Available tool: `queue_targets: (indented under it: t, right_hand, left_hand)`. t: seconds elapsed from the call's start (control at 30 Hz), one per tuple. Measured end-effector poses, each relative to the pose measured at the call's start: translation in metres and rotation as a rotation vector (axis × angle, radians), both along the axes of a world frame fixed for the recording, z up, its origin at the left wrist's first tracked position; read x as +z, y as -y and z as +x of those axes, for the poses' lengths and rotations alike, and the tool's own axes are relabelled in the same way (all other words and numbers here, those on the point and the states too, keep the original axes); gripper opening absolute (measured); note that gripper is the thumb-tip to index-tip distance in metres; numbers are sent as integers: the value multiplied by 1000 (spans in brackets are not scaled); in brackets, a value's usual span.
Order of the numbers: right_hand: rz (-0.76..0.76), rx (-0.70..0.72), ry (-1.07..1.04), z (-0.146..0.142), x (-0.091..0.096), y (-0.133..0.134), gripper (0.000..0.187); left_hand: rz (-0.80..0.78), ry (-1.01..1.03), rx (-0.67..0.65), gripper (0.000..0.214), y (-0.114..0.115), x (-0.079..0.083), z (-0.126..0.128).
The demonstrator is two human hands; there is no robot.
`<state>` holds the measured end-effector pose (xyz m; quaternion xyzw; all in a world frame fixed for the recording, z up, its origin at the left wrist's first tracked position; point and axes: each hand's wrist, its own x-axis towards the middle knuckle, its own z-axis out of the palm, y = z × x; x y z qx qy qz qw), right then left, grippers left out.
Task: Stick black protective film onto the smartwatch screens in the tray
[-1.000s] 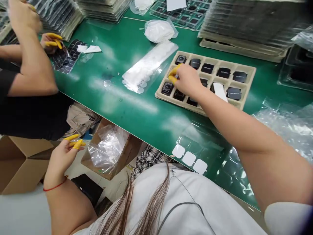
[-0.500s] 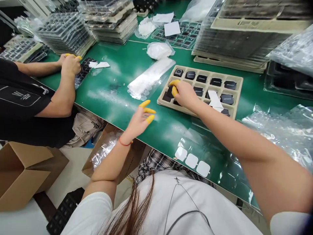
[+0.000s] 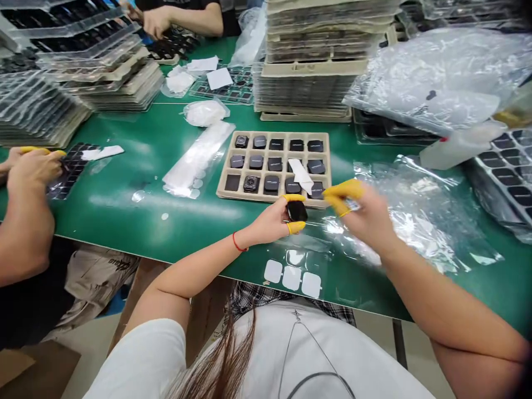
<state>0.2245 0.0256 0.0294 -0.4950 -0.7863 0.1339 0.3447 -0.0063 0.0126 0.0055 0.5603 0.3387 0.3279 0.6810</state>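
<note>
The small black module [image 3: 297,211] sits just below the middle of the frame, pinched between the thumb and forefinger of my left hand [image 3: 272,221], the yellow cots on those fingertips [image 3: 296,226] pressing on its upper and lower edges and leaving its dark face bare. I judge that the right way to hold it: edges only, cots and not skin, light enough not to twist it. My right hand [image 3: 368,216] hangs just to the right of it, a little apart, blurred. Its capped fingers [image 3: 343,194] are drawn together, but I cannot tell whether they nip anything. It would do best, I think, to come in slowly and square to the face, with my left wrist braced over the green table [image 3: 124,210]. Directly above the module is the beige tray [image 3: 328,166], most of its pockets filled with like pieces and a white strip [image 3: 301,174] lying across two of them. Crinkled clear plastic [image 3: 415,221] spreads to the right, and three white square pads [image 3: 291,277] lie on film below. At the left edge a co-worker's hand [image 3: 31,169] works at a dark tray.
</note>
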Motion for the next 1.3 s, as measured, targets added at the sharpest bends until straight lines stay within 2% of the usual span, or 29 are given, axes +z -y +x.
queue_targets:
  t: [0.07, 0.13, 0.2, 0.27, 0.37, 0.47, 0.53, 0.6, 0.67, 0.73, 0.8, 0.87, 0.97, 1.0, 1.03, 1.13, 1.17, 1.2, 1.23, 1.3]
  right_hand:
    - [-113, -305, 42, 43, -10, -15, 9]
    - [-143, -410, 119, 71, -18, -29, 7]
    - [-109, -414, 170, 73, -22, -40, 12]
    - [-70, -334, 176, 48, -22, -50, 22]
    - [-88, -89, 185, -9, -21, -69, 33]
    - [-147, -52, 288, -46, -18, -79, 26]
    - [-117, -32, 246, -53, -12, -70, 18]
    - [-34, 144, 127, -53, -5, -49, 14]
    - [73, 365, 71, -55, 1, -24, 16]
    - [179, 420, 74, -61, 2, -6, 21]
    - [242, 350, 67, -68, -1, 2, 22]
    - [280, 337, 75, -73, -3, 3, 20]
    - [335, 370, 142, -68, 0, -4, 22]
    - [322, 322, 168, -61, 4, -9, 24]
    - [294, 219, 194, -51, 9, -13, 25]
    - [194, -253, 285, -8, 25, -23, 25]
    - [169, -360, 318, 7, 29, -24, 29]
    - [147, -402, 338, 20, 31, -22, 34]
    - [117, -382, 349, 29, 31, -18, 37]
    - [59, -257, 326, 37, 27, -8, 33]
  left_hand:
    - [-90, 8, 12, 60, -5, 1, -2]
    - [-140, 17, 55, 61, -9, 2, -4]
    - [-142, 10, 89, 61, -10, 2, -6]
    - [-120, -10, 98, 60, -9, 1, -7]
    - [-71, -26, 113, 58, -5, 0, -8]
    - [-57, -39, 121, 57, -2, 3, -11]
    - [-58, -39, 135, 59, -2, 5, -14]
    - [-21, -52, 164, 60, -2, 6, -17]
    - [83, -113, 171, 59, -3, 6, -19]
    - [159, -158, 147, 54, -3, 4, -20]
    - [136, -117, 126, 53, -2, 2, -19]
    - [118, -73, 139, 56, 0, 1, -18]
    - [192, -148, 133, 55, 2, 4, -18]
    - [198, -172, 135, 55, 2, 7, -21]
    - [194, -181, 162, 57, 2, 11, -26]
    - [202, -181, 361, 66, 3, 20, -47]
    - [200, -201, 403, 65, 5, 21, -54]
    - [175, -227, 391, 63, 9, 19, -60]
    - [133, -254, 326, 60, 14, 15, -63]
    - [49, -300, 109, 54, 29, 5, -60]
